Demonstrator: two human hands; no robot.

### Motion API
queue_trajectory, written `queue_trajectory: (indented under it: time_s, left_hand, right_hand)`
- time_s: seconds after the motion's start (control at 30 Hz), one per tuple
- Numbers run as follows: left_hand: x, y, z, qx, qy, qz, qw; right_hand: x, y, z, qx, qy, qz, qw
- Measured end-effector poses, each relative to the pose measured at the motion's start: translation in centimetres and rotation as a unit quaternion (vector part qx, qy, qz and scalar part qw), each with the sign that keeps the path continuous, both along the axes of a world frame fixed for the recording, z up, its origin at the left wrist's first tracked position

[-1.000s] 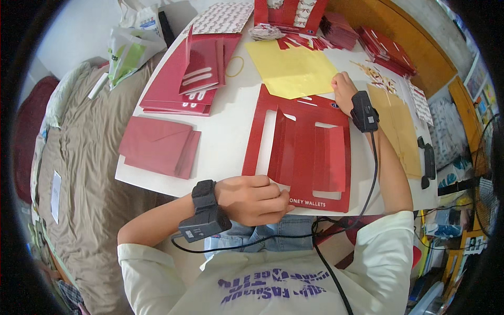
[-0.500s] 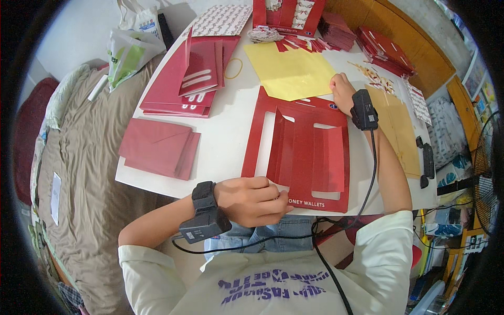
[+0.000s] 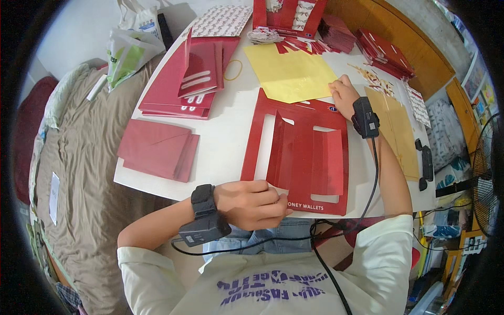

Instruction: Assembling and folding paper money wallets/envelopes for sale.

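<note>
A flat red cardboard package blank [image 3: 251, 157] with cut-out windows and folded inner flaps lies in front of me on the white table. Over its near left corner is my left hand [image 3: 254, 203], its fingers curled and closed at the card's edge; the fingertips are partly hidden. My right hand [image 3: 346, 97] is bent at the far right, its fingers closed at the right corner of a yellow paper sheet [image 3: 291, 71]. The sheet's near edge overlaps the far edge of the red card. Both wrists wear black strapped devices with cables.
Red envelopes [image 3: 152, 148] lie at the left, with stacked larger red cards [image 3: 168, 89] behind them. Far right is a red stack [image 3: 386, 52]. An upright red box [image 3: 286, 26] stands at the back. Brown paper [image 3: 391, 126] and a black item [image 3: 427, 163] lie right.
The view has shifted very slightly. My right hand's fingers have moved a little at the yellow sheet's corner; the left hand stays at the red card's near corner.
</note>
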State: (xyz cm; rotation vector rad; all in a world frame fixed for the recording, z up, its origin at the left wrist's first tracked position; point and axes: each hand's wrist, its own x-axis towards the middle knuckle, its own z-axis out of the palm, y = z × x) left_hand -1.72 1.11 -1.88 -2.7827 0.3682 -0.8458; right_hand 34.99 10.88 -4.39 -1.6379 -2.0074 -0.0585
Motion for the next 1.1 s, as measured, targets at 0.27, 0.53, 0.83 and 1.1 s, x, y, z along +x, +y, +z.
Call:
queue_trajectory:
  time_s: [0.27,0.53,0.83,1.1]
  left_hand:
    - [0.0,0.0,-0.1,0.003,-0.003,-0.001,1.000]
    - [0.1,-0.1,-0.4,-0.008,-0.013,0.002,1.000]
    - [0.1,0.0,-0.5,-0.007,-0.014,0.002,1.000]
    - [0.0,-0.1,-0.5,-0.002,-0.009,0.010,1.000]
  right_hand:
    - [-0.8,-0.2,0.5,0.002,-0.020,-0.019,1.000]
    - [-1.5,-0.7,0.7,0.009,-0.047,-0.052,0.997]
    - [-1.1,-0.7,0.6,0.010,-0.038,-0.046,0.998]
    - [-1.5,-0.8,0.9,-0.001,-0.027,-0.040,0.999]
